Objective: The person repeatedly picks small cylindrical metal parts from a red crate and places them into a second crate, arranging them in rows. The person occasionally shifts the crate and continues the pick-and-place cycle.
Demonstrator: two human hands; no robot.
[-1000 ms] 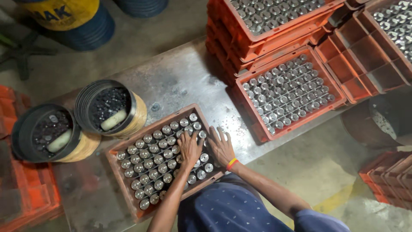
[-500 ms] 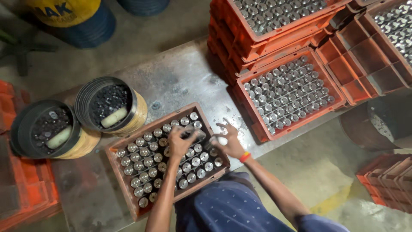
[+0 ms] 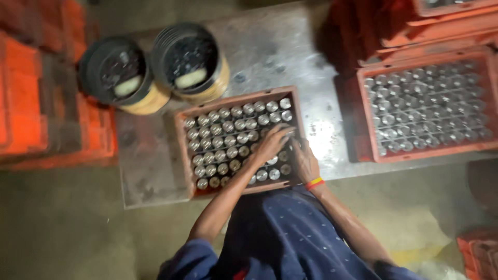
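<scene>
Both hands rest inside a small orange crate [image 3: 182, 155] that sits on a grey metal worktop [image 3: 290, 62]. The crate is packed with rows of shiny round metal cylinders [image 3: 228, 140] standing on end. The left hand [image 3: 272, 145] lies palm down on the cylinders near the crate's right half, fingers spread and fairly flat; whether it grips any of them cannot be told. The right hand [image 3: 305, 163] sits just beside it at the crate's right edge, also palm down, with a red and yellow band [image 3: 314, 182] on the wrist; its fingers are blurred, so its hold is unclear too.

Behind the crate stand 2 black round buckets [image 3: 155, 67] side by side, each holding dark small parts and a pale oblong piece. To the right, a larger orange crate [image 3: 425, 155] is filled with more metal cylinders, and further orange crates are stacked beyond it. More orange crates [image 3: 31, 103] stand at the far left. The person wears a dark blue shirt [image 3: 290, 238].
</scene>
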